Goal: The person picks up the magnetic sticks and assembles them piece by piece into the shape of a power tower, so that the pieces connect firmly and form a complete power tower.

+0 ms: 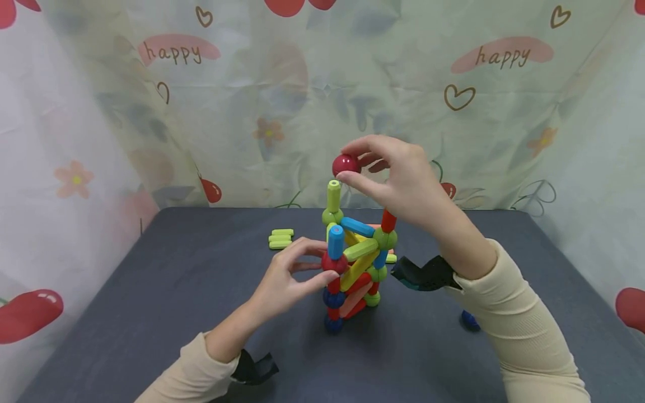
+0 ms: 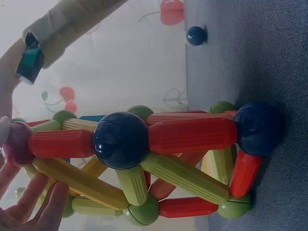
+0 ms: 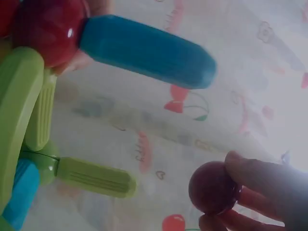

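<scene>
A tower of coloured balls and ribbed rods (image 1: 359,263) stands on the dark table. My left hand (image 1: 297,271) pinches a red ball (image 1: 335,263) at its near corner between thumb and fingers. From that ball rises an upright blue rod (image 1: 336,242), its top bare. Higher up, my right hand (image 1: 398,170) holds a second red ball (image 3: 214,187) by thumb and fingertips. In the head view this ball sits close above the tip of an upright light-green rod (image 1: 333,196), which stands on a green ball (image 1: 332,216).
Several loose light-green rods (image 1: 280,239) lie on the table left of the tower. A dark blue ball (image 1: 470,321) rests on the right, partly behind my right sleeve. Some pink and light-green pieces show behind the tower. A patterned curtain (image 1: 327,101) hangs around the table.
</scene>
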Demonstrator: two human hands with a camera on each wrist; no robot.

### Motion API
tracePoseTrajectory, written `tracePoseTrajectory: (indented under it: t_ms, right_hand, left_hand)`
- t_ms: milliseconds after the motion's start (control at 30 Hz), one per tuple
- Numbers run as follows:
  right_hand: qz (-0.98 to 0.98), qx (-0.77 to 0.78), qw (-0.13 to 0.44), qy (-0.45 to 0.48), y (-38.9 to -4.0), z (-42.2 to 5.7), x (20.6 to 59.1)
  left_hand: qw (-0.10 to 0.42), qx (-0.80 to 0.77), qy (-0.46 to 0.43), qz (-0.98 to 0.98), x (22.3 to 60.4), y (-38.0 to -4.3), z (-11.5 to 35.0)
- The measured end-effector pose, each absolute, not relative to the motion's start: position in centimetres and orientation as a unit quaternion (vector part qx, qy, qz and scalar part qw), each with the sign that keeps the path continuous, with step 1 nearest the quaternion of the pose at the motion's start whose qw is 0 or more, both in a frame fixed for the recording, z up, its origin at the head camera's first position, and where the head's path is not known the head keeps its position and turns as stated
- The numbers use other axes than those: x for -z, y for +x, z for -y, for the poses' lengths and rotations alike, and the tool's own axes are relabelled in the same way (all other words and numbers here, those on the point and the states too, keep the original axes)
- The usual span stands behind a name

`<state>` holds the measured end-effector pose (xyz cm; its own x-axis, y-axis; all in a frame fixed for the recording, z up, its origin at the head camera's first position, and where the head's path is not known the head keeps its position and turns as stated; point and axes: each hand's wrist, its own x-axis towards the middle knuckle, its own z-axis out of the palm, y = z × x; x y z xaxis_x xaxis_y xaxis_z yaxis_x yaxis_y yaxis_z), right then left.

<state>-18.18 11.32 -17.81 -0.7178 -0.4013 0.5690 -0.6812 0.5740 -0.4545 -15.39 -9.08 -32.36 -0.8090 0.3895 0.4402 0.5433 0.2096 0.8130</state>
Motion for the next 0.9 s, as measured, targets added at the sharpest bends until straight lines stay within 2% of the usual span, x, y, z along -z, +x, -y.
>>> tracePoseTrajectory:
  t_ms: [400,767,900]
  right_hand:
    - [0.927,-0.209,0.150,0.272,-19.4,-9.6,17.8]
    - [0.934,-0.188,0.156,0.262,-19.0,-9.9,17.5]
    - [0.916,-0.227,0.193,0.269,-18.6,-11.5,17.2]
  left_hand:
    - [0.070,0.556,-0.308,0.769,32.4,-15.5,9.1]
    - [0.069,0.552,-0.305,0.773,32.4,-15.5,9.1]
    - [0.070,0.551,-0.304,0.774,32.3,-15.5,9.1]
